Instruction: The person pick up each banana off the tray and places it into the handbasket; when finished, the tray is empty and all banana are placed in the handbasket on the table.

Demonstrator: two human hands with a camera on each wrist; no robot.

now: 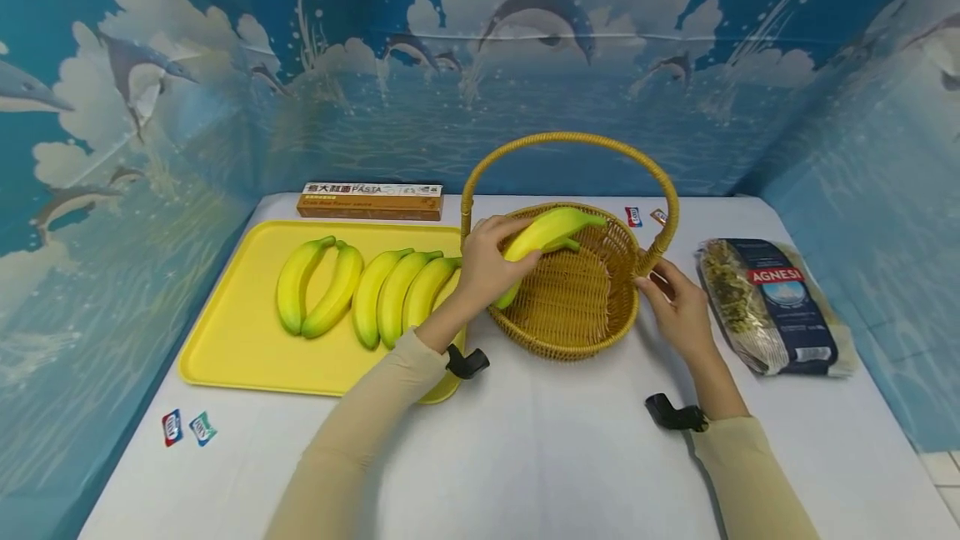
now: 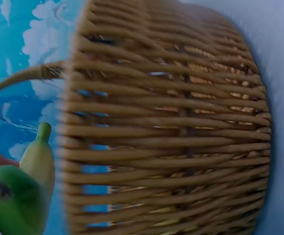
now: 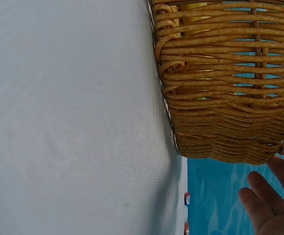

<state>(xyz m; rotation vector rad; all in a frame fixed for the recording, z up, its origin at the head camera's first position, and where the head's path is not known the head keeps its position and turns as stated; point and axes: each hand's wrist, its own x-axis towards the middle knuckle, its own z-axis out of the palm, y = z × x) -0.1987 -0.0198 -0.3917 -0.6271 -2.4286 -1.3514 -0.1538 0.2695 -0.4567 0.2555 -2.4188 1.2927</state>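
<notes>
In the head view, my left hand [image 1: 487,265] grips a yellow banana [image 1: 547,230] over the left side of a wicker basket [image 1: 570,348]. A second stem shows just under that banana, with a yellow end below the palm. The left wrist view catches a green banana tip [image 2: 10,196] and a stem [image 2: 44,131] beside the rim, with most of the hand out of frame. At the basket's right side, my right hand [image 1: 678,307] pinches the rim near the foot of the handle [image 1: 667,223]; its other fingers [image 3: 259,196] stand apart from the weave.
Left of the basket, a yellow tray [image 1: 247,357] bears several bananas [image 1: 401,294]. Behind it is a pasta box [image 1: 370,202]. A bag of pasta [image 1: 780,307] lies at the right. Small wrapped pieces [image 1: 172,427] lie at the front left, others [image 1: 633,217] behind the basket.
</notes>
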